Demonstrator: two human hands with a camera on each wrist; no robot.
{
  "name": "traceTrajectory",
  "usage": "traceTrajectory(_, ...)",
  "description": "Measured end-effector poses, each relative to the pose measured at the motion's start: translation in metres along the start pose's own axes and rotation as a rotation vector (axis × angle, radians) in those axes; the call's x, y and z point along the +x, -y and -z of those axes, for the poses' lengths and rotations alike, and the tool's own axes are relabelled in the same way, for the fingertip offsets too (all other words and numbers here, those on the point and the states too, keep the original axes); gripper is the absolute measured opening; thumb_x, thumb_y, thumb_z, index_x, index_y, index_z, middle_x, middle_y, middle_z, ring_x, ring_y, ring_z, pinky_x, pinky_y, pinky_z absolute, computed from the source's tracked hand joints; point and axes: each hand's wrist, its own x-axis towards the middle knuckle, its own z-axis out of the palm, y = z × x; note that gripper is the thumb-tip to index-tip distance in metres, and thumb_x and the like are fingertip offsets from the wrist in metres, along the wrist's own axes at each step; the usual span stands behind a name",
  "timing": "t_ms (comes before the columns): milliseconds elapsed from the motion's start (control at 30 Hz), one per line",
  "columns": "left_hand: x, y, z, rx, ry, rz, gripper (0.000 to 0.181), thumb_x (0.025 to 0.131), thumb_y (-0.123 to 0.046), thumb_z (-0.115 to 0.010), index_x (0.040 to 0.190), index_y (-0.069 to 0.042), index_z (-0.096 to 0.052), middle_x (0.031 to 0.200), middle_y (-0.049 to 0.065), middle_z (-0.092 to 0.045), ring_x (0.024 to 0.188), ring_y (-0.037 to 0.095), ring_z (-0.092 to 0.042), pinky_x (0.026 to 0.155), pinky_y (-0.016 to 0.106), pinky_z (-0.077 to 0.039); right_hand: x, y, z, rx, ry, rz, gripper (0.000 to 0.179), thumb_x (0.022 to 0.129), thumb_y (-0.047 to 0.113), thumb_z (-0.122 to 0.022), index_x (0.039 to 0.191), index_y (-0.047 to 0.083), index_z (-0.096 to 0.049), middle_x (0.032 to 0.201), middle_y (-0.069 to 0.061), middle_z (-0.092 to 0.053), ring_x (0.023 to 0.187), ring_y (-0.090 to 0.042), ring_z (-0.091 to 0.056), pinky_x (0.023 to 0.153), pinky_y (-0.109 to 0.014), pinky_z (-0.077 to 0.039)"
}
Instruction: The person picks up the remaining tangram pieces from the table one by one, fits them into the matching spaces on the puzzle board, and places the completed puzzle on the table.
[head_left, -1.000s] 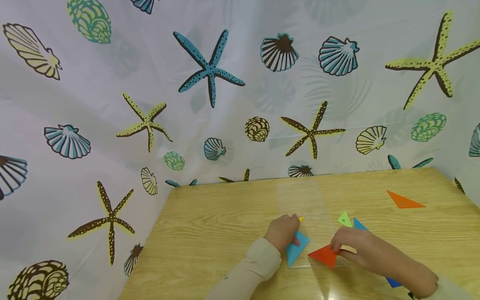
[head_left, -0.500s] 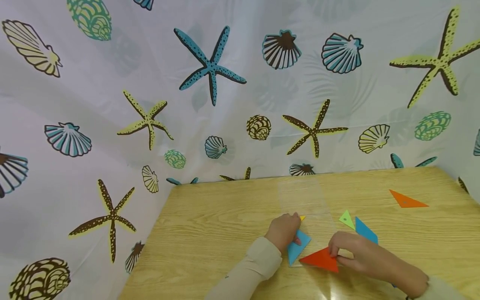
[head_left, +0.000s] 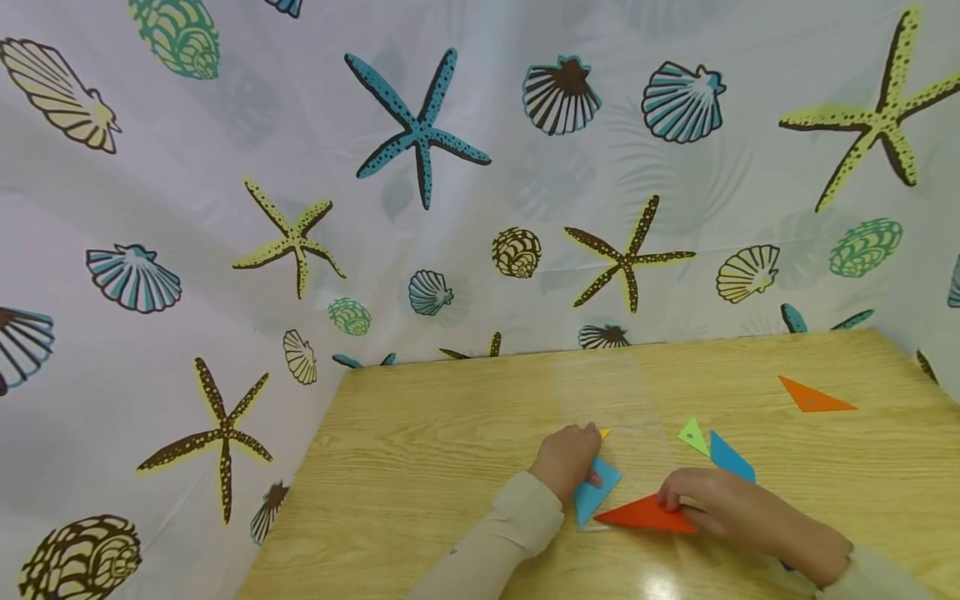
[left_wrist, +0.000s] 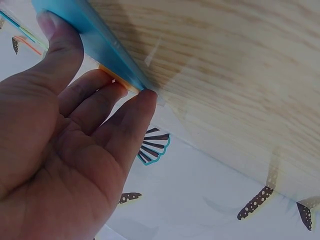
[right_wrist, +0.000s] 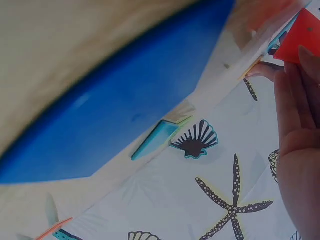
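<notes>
My left hand (head_left: 566, 462) steadies a light blue flat piece (head_left: 597, 492) over the left side of a clear plastic sheet (head_left: 618, 392). In the left wrist view, its thumb lies on the light blue piece (left_wrist: 95, 37) and a fingertip meets the end of it. A yellow-orange piece (head_left: 604, 433) shows just beyond these fingers, mostly hidden by the hand. My right hand (head_left: 723, 504) pinches a red triangle (head_left: 641, 512) between thumb and fingers, low over the near end of the sheet. The triangle's left tip comes close to the light blue piece.
Beyond the right hand lie a small green triangle (head_left: 693, 437) and a blue piece (head_left: 732, 455). Farther right is an orange triangle (head_left: 813, 395). A dark blue piece (right_wrist: 125, 100) looms large in the right wrist view, mostly covered by the right forearm in the head view. Shell-patterned cloth (head_left: 465, 192) walls the wooden table.
The red triangle has shifted left and been turned and lowered flatter in my right hand. My left hand and the light blue piece have stayed in place.
</notes>
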Motion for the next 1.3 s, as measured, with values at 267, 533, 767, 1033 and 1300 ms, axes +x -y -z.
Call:
traceTrajectory(267, 0.0, 0.001, -0.001, -0.005, -0.001, -0.002, 0.077, 0.064, -0.048, -0.068, 0.133, -0.015, -0.054, 0.131, -0.005, -0.053, 0.107, 0.01, -0.056, 0.08, 0.022, -0.049, 0.001, -0.002, -0.004, -0.098, -0.028, 0.028, 0.039, 0.075, -0.011, -0.067, 0.088, 0.025, -0.059, 0.091, 0.016, -0.055, 0.079, 0.001, -0.051, 0.072, -0.007, -0.038)
traceTrajectory(533, 0.001, -0.002, -0.001, 0.0, 0.032, 0.0, 0.076, 0.067, -0.046, -0.068, 0.134, -0.015, -0.052, 0.132, -0.007, -0.052, 0.107, 0.009, -0.055, 0.081, 0.021, -0.049, -0.002, -0.004, -0.007, -0.117, -0.04, -0.016, 0.035, 0.075, -0.005, -0.071, 0.088, 0.026, -0.06, 0.091, 0.015, -0.056, 0.08, 0.001, -0.051, 0.069, -0.01, -0.041)
traceTrajectory(767, 0.002, -0.002, -0.001, 0.008, 0.046, 0.01, 0.076, 0.067, -0.047, -0.068, 0.135, -0.016, -0.051, 0.131, -0.007, -0.052, 0.108, 0.008, -0.055, 0.081, 0.021, -0.049, 0.002, 0.013, -0.009, -0.02, 0.12, -0.246, 0.009, 0.088, 0.015, -0.064, 0.096, 0.02, -0.064, 0.095, 0.014, -0.057, 0.083, -0.004, -0.054, 0.069, -0.025, -0.049)
traceTrajectory(1033, 0.001, -0.001, 0.0, 0.002, 0.046, 0.005, 0.076, 0.067, -0.047, -0.068, 0.135, -0.017, -0.051, 0.134, -0.007, -0.05, 0.11, 0.009, -0.054, 0.082, 0.021, -0.048, 0.001, 0.028, -0.015, -0.157, 0.192, -0.36, 0.033, 0.085, 0.037, -0.066, 0.106, 0.011, -0.067, 0.105, 0.009, -0.056, 0.094, -0.011, -0.056, 0.077, -0.031, -0.051)
traceTrajectory(1300, 0.002, 0.0, -0.001, 0.006, 0.06, 0.003, 0.081, 0.064, -0.049, -0.066, 0.136, -0.016, -0.049, 0.135, -0.007, -0.049, 0.114, 0.009, -0.052, 0.085, 0.022, -0.047, 0.002, 0.028, -0.017, -0.111, 0.204, -0.339, 0.028, 0.085, 0.023, -0.067, 0.108, 0.006, -0.068, 0.112, 0.0, -0.057, 0.102, -0.019, -0.056, 0.08, -0.034, -0.05)
